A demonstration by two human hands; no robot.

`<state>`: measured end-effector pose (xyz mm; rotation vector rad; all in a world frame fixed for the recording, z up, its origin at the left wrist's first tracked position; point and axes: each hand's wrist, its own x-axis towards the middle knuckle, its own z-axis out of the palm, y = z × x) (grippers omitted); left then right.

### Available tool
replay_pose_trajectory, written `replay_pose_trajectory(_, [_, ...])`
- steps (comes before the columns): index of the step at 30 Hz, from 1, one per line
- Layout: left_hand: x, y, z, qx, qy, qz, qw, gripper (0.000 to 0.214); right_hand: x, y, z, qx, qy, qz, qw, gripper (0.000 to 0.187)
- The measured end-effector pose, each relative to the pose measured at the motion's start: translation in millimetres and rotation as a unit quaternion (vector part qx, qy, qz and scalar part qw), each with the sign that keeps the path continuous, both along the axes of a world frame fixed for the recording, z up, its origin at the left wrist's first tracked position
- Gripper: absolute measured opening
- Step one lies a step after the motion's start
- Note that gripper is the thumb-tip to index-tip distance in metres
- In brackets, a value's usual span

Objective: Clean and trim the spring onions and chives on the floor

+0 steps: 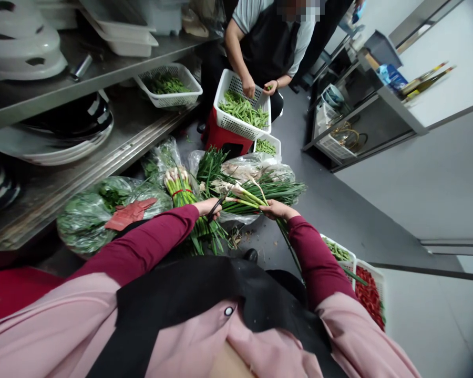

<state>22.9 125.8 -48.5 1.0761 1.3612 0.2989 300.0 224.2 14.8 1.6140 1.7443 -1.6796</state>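
My left hand [209, 208] is closed round dark scissors [217, 205], whose blades point at the white root ends of a few scallions [244, 198]. My right hand [275, 210] grips those scallion stalks, their green leaves trailing down past my right sleeve. Both hands hover over a pile of scallions in clear plastic [256, 181] on the grey floor. A bundle of scallions tied with a red band [181, 191] lies just left of my left hand.
Bagged leafy greens [98, 210] lie at the left under a steel shelf [82, 152] with plates and trays. Another person's hands [260, 86] work over a white basket of green beans [242, 110] on a red stool. Baskets of red chillies [368, 294] sit at my right.
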Motion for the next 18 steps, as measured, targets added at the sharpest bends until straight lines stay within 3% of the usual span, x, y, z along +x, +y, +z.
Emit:
replay_pose_trajectory(4, [-6, 3, 4.7, -0.002, 0.004, -0.005, 1.000, 0.013, 2, 4, -0.2, -0.007, 0.004, 0.030, 1.000, 0.028])
replay_pose_trajectory(8, [-10, 6, 8.5, 0.024, -0.001, -0.003, 1.000, 0.025, 4, 10, -1.8, 0.007, -0.023, 0.047, 0.999, 0.027])
replay_pose_trajectory(13, [-8, 7, 4.9, 0.011, 0.031, 0.044, 0.998, 0.025, -7, 16, -5.2, 0.062, -0.070, 0.071, 0.993, 0.026])
replay_pose_trajectory(18, [-14, 14, -6.3, -0.016, 0.060, 0.057, 0.996, 0.014, -12, 17, -1.6, 0.139, -0.122, 0.139, 0.973, 0.019])
